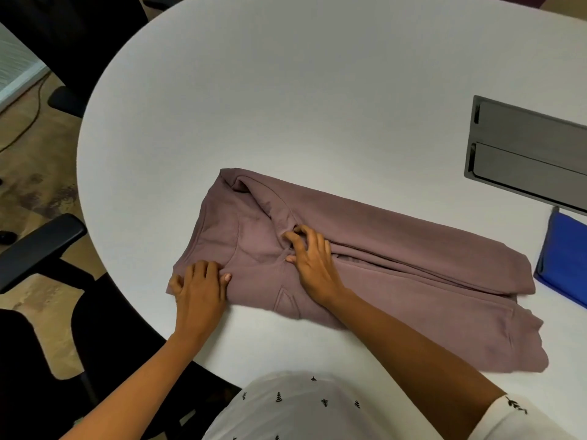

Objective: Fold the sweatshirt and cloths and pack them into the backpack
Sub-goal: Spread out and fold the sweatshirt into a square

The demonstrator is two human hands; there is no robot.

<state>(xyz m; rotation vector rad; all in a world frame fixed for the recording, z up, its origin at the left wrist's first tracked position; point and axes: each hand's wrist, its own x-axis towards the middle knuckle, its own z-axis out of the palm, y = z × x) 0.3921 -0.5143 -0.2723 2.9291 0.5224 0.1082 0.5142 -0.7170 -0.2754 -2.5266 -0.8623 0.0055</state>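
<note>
A mauve sweatshirt [397, 255] lies partly folded on the white table [286, 106], its hood end at the left and its hem at the right. My left hand [198, 287] grips the near left corner of the fabric, fingers curled over its edge. My right hand [313, 258] sits on the middle of the garment, fingertips bent and pinching a fold of cloth. A blue cloth [565, 258] lies at the right edge of the view, just beyond the sweatshirt's hem. No backpack is in view.
A grey cable hatch [527, 154] is set into the table at the right. Black office chairs [41, 246] stand at the left, close to the table's curved edge. Bare table stretches beyond the sweatshirt.
</note>
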